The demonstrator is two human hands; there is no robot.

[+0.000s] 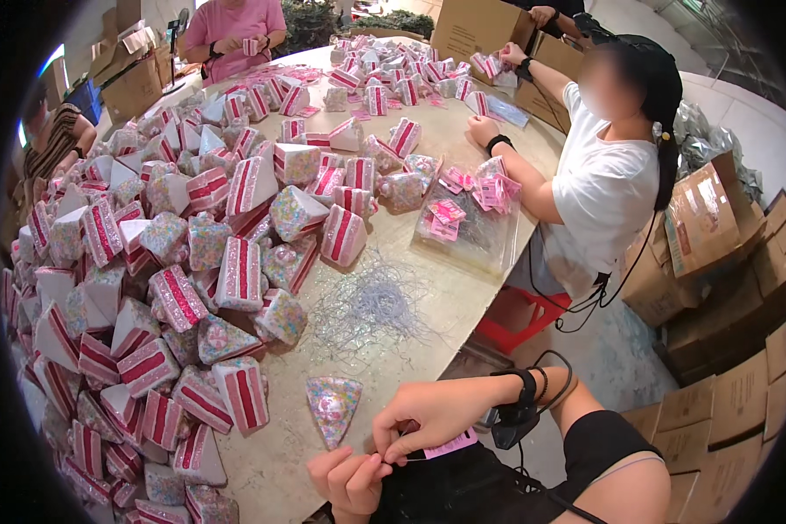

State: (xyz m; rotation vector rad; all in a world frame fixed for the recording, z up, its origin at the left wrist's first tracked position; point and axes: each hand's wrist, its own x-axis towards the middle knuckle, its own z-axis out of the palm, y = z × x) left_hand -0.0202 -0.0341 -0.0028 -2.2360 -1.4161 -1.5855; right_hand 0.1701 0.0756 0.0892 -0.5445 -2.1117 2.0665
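At the table's near edge my left hand point(349, 480) and my right hand point(424, 419) meet, fingertips pinched together on a thin string. A pink tag point(451, 444) shows just beneath my right hand, beside the string. Just beyond my hands lies one cake-slice ornament point(333, 409), its sprinkle-covered triangular top facing up and its point towards me. Farther off, a loose tangle of thin pale strings point(382, 299) is spread on the tabletop. To the left a large heap of cake-slice ornaments point(179, 297), white with pink layers and glitter, covers the table.
A clear plastic tray point(467, 231) with pink tags stands at the table's right edge. A co-worker in a white shirt point(607, 157) sits there, handling ornaments; others work at the far side. A red stool point(524, 321) and cardboard boxes point(712, 419) stand to the right.
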